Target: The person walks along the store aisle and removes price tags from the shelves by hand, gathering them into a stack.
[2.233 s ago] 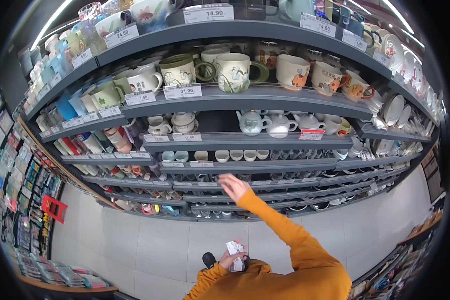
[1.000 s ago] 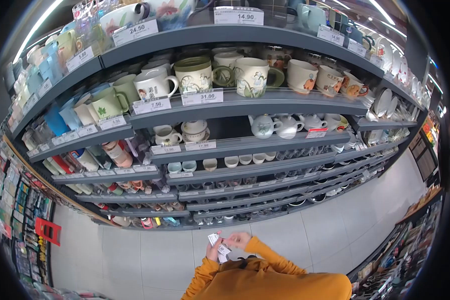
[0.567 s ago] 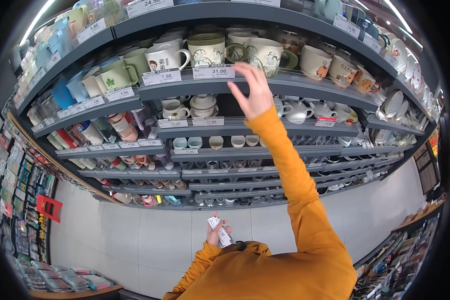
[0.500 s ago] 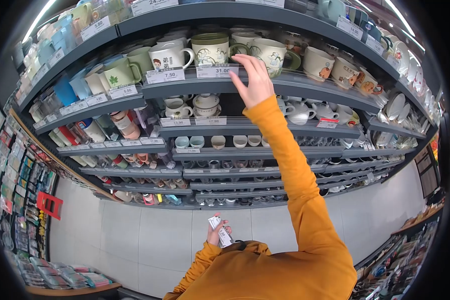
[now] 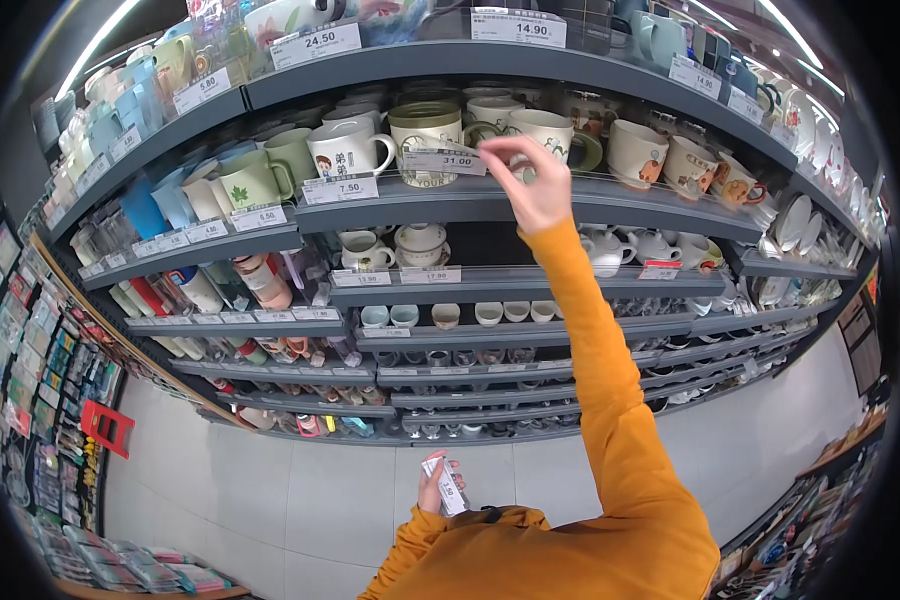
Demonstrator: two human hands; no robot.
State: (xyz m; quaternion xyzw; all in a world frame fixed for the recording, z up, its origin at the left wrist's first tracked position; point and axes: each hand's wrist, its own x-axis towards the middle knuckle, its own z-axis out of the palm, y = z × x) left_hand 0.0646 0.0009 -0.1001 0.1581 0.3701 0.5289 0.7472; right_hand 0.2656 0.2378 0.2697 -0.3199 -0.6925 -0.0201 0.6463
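Note:
My right hand pinches the right end of a price tag marked 31.00, lifted off the shelf edge and tilted. Behind the tag stands a white mug with a green rim, partly covered by it. Another white patterned mug is just behind my fingers. Left of the tag is a white mug with a cartoon figure, above a 7.50 price tag. Low in front of my body, my left hand is closed around several price tags.
Shelves of cups, teapots and bowls curve across the view. Above my right hand runs a higher shelf edge. A red stool-like object is on the tiled floor, beside racks of packaged goods at left.
My right hand has closed on the 31.00 price tag and drawn it away from the shelf edge. The view has tilted slightly upward. My left hand still holds its tags.

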